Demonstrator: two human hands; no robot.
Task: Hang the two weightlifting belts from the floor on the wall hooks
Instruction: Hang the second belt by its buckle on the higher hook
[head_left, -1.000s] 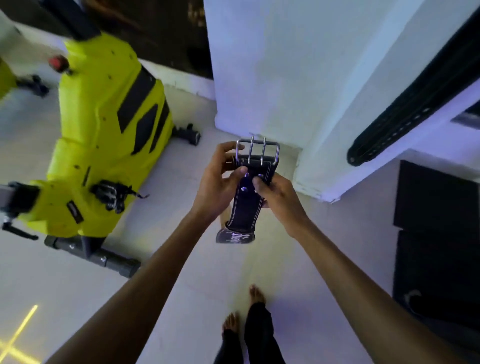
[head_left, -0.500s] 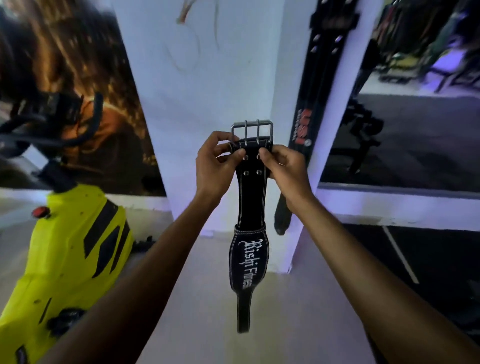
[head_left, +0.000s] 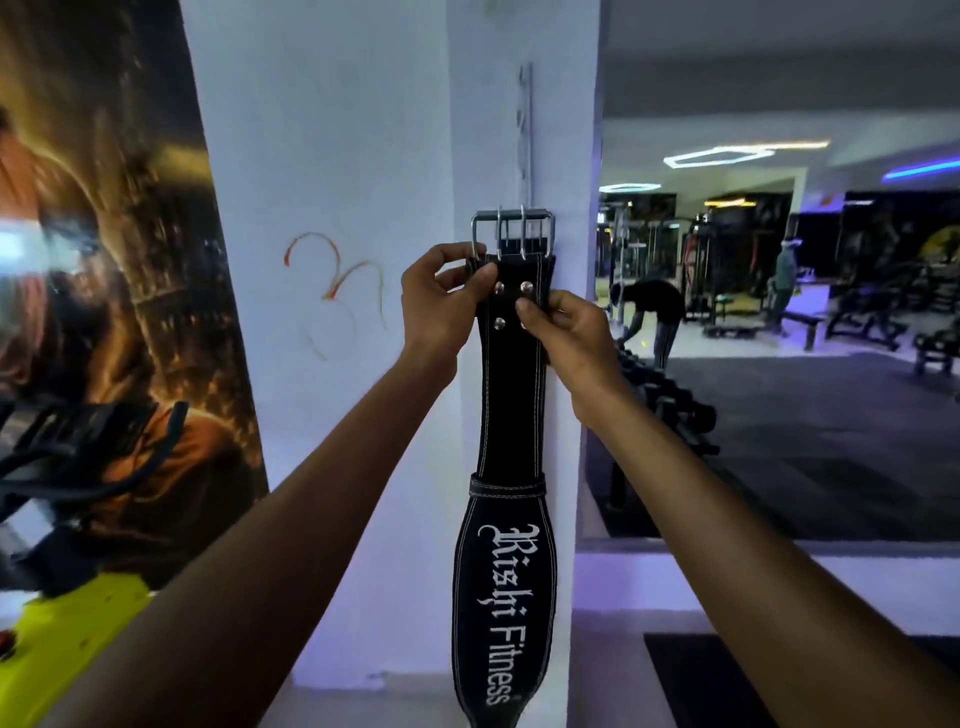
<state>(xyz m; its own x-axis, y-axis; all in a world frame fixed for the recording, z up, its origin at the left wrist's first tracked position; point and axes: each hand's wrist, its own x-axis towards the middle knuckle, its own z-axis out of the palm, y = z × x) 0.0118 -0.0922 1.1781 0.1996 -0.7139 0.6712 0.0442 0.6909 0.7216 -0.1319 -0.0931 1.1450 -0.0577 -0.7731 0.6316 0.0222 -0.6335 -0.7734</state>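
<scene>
The black weightlifting belt (head_left: 511, 395) is up in the air, hanging straight down in front of the corner of the white pillar (head_left: 332, 208), its steel buckle (head_left: 511, 231) at the top and the wide padded part with white "Rishi Fitness" lettering dangling low, running out of the bottom of the view. Both hands are on it just under the buckle. The left hand (head_left: 441, 301) pinches the belt's left edge, thumb laid across the front beside the rivets, the other fingers curled behind the strap. The right hand (head_left: 566, 332) clamps the right edge a touch lower, thumb pressed on the front face near the lower rivets, fingers wrapped out of sight behind. Both arms reach forward and up, nearly straight, wrists cocked a little inward toward the strap.

Above the buckle, a thin metal hook rail (head_left: 527, 124) runs vertically on the pillar; the buckle sits at the rail's lower end, whether touching I cannot tell. Left of the pillar is a dark orange wall mural (head_left: 104, 234) and a yellow exercise bike (head_left: 57, 644). To the right, the gym floor with benches and a person bending over (head_left: 649, 312).
</scene>
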